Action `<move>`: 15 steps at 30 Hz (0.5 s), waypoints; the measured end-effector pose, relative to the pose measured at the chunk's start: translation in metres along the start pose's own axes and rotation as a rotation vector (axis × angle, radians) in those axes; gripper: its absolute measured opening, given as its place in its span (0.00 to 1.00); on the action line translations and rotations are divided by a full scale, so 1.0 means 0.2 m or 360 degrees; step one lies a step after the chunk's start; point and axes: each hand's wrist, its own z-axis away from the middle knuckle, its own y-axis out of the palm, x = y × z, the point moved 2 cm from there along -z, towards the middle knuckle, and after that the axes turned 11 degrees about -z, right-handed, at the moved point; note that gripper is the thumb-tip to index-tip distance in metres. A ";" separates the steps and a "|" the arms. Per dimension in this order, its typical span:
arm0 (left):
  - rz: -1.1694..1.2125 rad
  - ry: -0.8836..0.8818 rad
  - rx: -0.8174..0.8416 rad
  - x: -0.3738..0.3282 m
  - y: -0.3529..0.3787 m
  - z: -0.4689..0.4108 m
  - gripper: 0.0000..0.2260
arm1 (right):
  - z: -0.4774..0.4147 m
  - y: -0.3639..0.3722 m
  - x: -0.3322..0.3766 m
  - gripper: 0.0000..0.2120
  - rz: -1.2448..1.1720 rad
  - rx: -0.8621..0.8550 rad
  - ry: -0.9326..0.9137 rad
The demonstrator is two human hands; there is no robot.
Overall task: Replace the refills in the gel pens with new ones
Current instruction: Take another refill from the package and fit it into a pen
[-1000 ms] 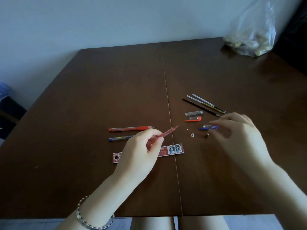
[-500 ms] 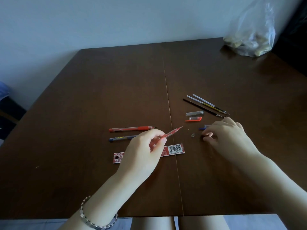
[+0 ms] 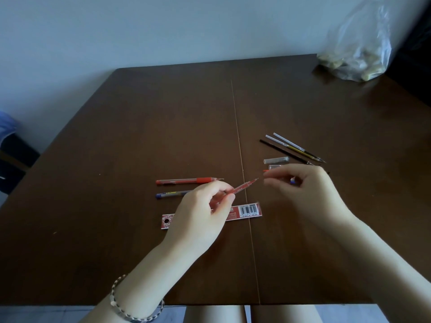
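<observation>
My left hand (image 3: 200,213) grips a red gel pen barrel (image 3: 245,185) above the table (image 3: 140,136), its open front end pointing up and right. My right hand (image 3: 310,197) hovers just right of that end. Its thumb and forefinger, blurred by motion, pinch a tiny pen tip piece a short gap from the barrel. A second red pen (image 3: 184,181) and a blue pen (image 3: 170,194) lie left of my left hand. Thin refills (image 3: 293,148) lie beyond my right hand.
A red refill package (image 3: 247,209) lies flat under my left hand. A clear cap (image 3: 276,160), an orange cap (image 3: 265,170) and a blue cap (image 3: 292,181) lie by my right hand. A plastic bag (image 3: 359,54) sits on the far right corner.
My right hand reached down to the small parts on the table, then lifted and moved left toward the barrel's end. My left hand kept the red barrel almost still.
</observation>
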 end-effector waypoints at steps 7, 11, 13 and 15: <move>0.0036 0.0116 0.0008 -0.03 0.01 0.00 0.06 | 0.04 -0.02 0.06 0.07 -0.0297 -0.0020 0.0022; 0.0045 0.0132 -0.0023 -0.03 0.00 0.01 0.06 | 0.05 -0.02 0.05 0.07 -0.0365 -0.0055 0.0061; 0.0039 0.0109 -0.0028 -0.04 -0.01 0.02 0.06 | 0.05 -0.02 0.05 0.08 -0.0396 -0.0078 0.0061; 0.0053 0.0097 -0.0023 -0.04 -0.02 0.02 0.06 | 0.06 -0.02 0.05 0.08 -0.0398 -0.0054 0.0053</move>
